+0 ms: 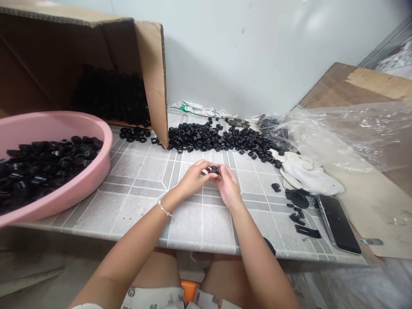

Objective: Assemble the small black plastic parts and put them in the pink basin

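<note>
Between the fingertips of both hands is a small black plastic part (215, 170), held just above the tabletop near its middle. My left hand (195, 177) pinches it from the left with thumb and fingers. From the other side my right hand (228, 184) grips the same part, its fingers curled round it. Fingers cover some of the part, so its exact shape is hard to make out. Beyond the hands lies a long heap of small black ring-like parts (196, 136) on the grey checked tabletop (186, 227).
A pink basin (107, 141) of black parts stands at the left. Behind it a cardboard box (151, 73) lies on its side, more black parts inside. Rightward are a white cloth glove (309, 174), a phone (339, 223), a black strip (308, 231) and clear plastic sheeting (347, 133).
</note>
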The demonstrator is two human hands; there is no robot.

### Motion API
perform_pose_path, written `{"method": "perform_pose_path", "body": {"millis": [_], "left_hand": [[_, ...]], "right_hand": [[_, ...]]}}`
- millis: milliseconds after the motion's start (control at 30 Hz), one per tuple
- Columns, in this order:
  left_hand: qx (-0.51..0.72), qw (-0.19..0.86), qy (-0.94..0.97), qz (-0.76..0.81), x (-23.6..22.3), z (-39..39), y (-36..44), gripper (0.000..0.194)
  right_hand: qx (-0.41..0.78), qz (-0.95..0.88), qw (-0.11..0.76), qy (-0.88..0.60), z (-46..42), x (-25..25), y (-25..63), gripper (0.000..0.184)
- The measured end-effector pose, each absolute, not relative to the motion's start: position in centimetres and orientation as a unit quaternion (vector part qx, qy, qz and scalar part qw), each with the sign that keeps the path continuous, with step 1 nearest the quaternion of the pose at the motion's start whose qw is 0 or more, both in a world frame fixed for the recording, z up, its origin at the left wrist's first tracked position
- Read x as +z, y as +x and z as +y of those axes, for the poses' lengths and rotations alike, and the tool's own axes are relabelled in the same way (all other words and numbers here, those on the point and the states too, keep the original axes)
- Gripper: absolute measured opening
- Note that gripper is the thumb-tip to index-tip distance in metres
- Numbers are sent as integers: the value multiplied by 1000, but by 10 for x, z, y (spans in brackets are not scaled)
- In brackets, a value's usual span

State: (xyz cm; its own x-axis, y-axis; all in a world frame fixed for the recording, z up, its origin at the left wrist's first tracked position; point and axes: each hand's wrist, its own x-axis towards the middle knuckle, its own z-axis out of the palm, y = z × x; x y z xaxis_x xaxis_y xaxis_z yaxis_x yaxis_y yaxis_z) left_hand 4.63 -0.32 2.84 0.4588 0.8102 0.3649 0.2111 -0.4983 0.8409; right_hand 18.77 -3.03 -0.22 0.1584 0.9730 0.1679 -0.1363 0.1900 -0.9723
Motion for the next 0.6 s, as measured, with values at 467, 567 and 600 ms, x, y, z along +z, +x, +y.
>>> {"method": "perform_pose_path", "body": {"millis": [467,567,600], "left_hand": [[370,345,808,301,15,-8,50,29],[360,406,778,316,11,-13,53,35],[362,435,760,318,9,-14,55,38]], "right_hand": [[416,-459,596,-511,-31,-3,183,43],[420,-417,627,-506,-33,-5,175,43],[427,-415,626,-503,-35,-4,172,43]]}}
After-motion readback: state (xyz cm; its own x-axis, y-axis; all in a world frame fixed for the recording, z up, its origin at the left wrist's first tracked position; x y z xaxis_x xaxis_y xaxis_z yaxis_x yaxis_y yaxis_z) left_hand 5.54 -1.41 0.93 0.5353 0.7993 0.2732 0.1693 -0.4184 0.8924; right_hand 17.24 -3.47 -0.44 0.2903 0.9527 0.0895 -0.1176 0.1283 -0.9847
